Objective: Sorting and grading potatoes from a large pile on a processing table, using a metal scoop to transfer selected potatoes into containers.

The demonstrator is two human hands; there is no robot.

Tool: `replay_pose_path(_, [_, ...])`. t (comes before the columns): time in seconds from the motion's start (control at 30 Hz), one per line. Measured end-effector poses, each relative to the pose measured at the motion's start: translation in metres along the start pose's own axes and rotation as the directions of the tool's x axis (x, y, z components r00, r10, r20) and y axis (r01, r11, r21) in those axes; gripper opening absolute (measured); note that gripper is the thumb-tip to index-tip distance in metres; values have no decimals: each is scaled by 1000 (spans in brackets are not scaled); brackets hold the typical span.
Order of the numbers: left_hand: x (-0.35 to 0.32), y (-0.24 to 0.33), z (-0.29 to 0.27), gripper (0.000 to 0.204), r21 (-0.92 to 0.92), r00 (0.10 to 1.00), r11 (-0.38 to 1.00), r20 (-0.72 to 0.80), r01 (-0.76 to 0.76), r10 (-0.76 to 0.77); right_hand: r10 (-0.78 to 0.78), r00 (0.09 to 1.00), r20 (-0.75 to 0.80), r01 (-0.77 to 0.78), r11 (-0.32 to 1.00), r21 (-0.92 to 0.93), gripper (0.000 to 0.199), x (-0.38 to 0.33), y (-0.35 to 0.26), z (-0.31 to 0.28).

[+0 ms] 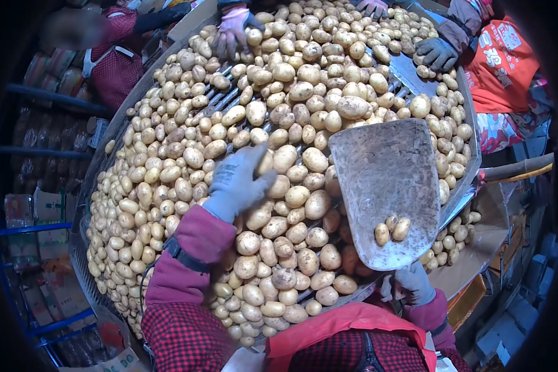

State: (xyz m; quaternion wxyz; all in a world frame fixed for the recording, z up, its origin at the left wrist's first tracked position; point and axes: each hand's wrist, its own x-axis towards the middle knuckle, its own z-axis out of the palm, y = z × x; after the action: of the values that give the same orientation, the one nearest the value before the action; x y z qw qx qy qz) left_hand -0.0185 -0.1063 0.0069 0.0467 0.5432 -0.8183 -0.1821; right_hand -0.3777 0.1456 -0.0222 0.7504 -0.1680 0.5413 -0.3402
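Observation:
Many pale yellow potatoes are heaped across a large slatted sorting table. My left hand, in a grey glove, reaches over the middle of the heap. Its thumb and fingers are apart and rest against potatoes, none of them lifted. A worn grey metal scoop lies over the right part of the heap, its broad edge away from me. Near its rounded end sit 3 small potatoes. My right hand, also gloved, is closed at that near end of the scoop; the grip itself is partly hidden below the rim.
Other people's gloved hands work at the far side: one hand at the far left, another at the far right. A cardboard box with potatoes stands at the right. Blue shelving with packed goods runs along the left.

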Motion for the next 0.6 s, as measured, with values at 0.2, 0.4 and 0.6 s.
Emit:
replay_pose_path(0.2, [2, 4, -11, 42, -303, 994, 953, -100, 12, -44, 9, 1000, -12, -9, 1000, 3, 72, -1, 1, -2])
replay_pose_path(0.4, [59, -83, 11, 36, 654, 997, 756, -43, -19, 63, 20, 1000, 0, -20, 1000, -7, 72, 0, 2, 1])
replay_pose_path(0.6, [74, -82, 4, 25, 679, 999, 734, -29, 10, 14, 1, 1000, -6, -1, 1000, 4, 72, -1, 5, -4])
